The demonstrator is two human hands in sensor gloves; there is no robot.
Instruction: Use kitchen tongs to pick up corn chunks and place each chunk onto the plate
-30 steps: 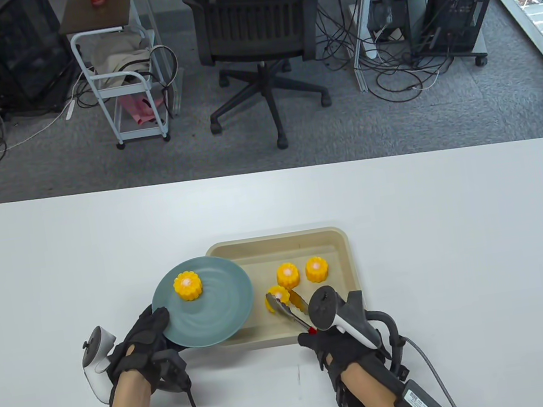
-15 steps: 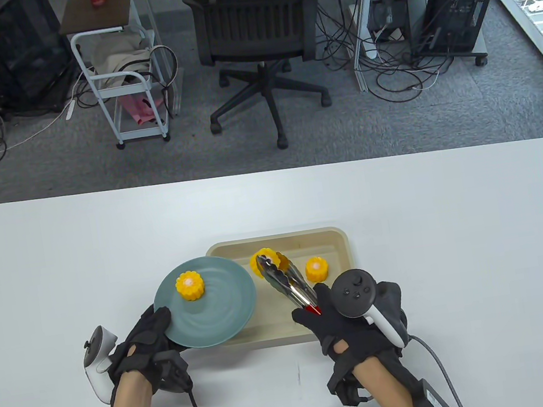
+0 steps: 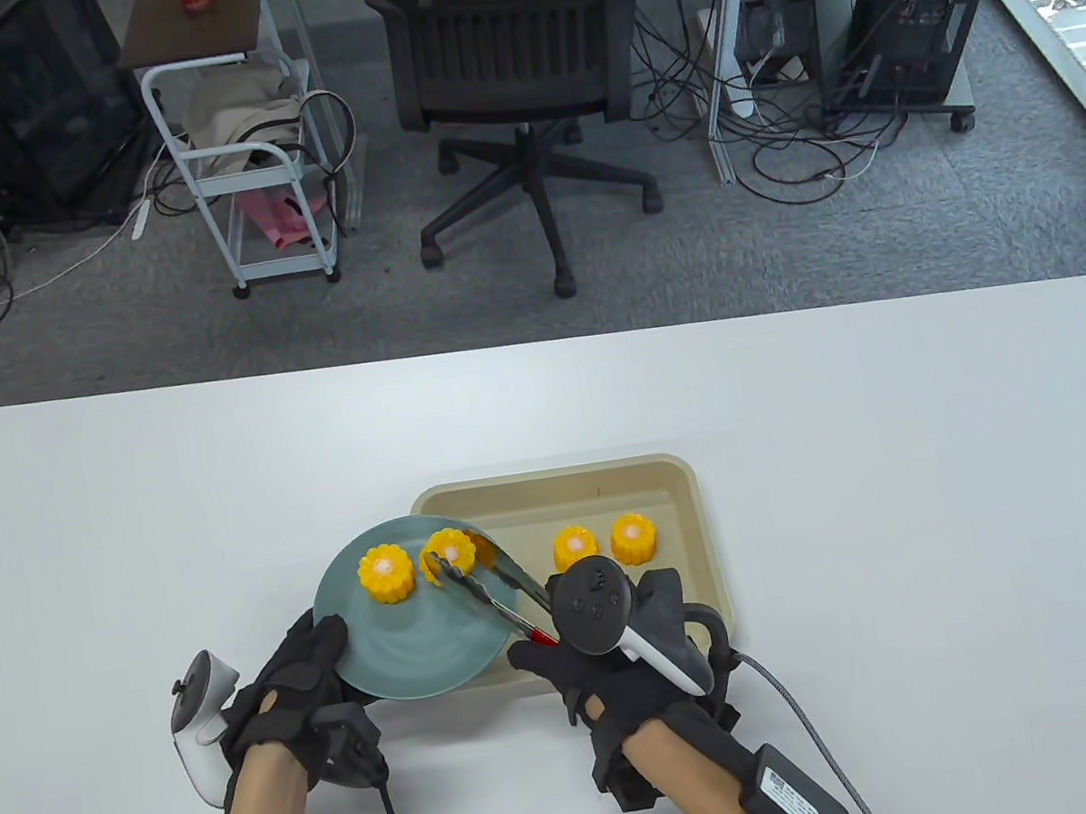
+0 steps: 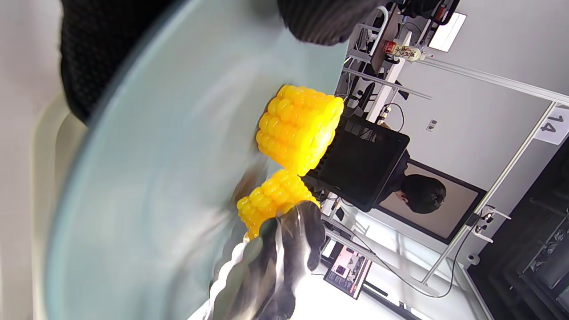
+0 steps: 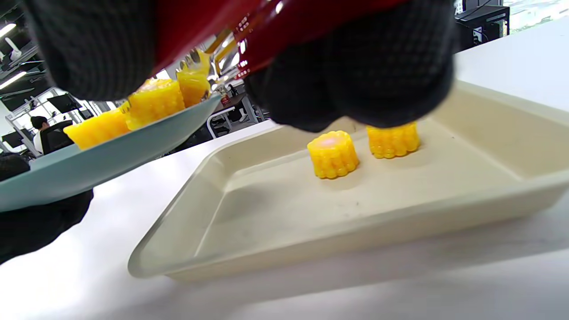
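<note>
My left hand (image 3: 285, 691) grips the near-left rim of the teal plate (image 3: 405, 648), lifted over the tray's left end. One corn chunk (image 3: 386, 573) sits on the plate. My right hand (image 3: 607, 686) grips the red-handled metal tongs (image 3: 490, 601), whose tips clamp a second corn chunk (image 3: 450, 553) over the plate's right part, beside the first. In the left wrist view the tongs (image 4: 271, 266) hold that chunk (image 4: 273, 198) just below the resting chunk (image 4: 300, 126). Two more chunks (image 3: 575, 548) (image 3: 633, 538) stand in the beige tray (image 3: 677, 494).
The beige tray (image 5: 249, 262) lies on the white table (image 3: 916, 476), with its two chunks (image 5: 333, 153) (image 5: 393, 140) toward its right half. An office chair (image 3: 517, 77) and a cart (image 3: 252, 165) stand on the floor beyond the table's far edge.
The tongs lifted a corn chunk out of the tray and carried it left to over the plate. My right hand moved left with them. The plate shifted slightly.
</note>
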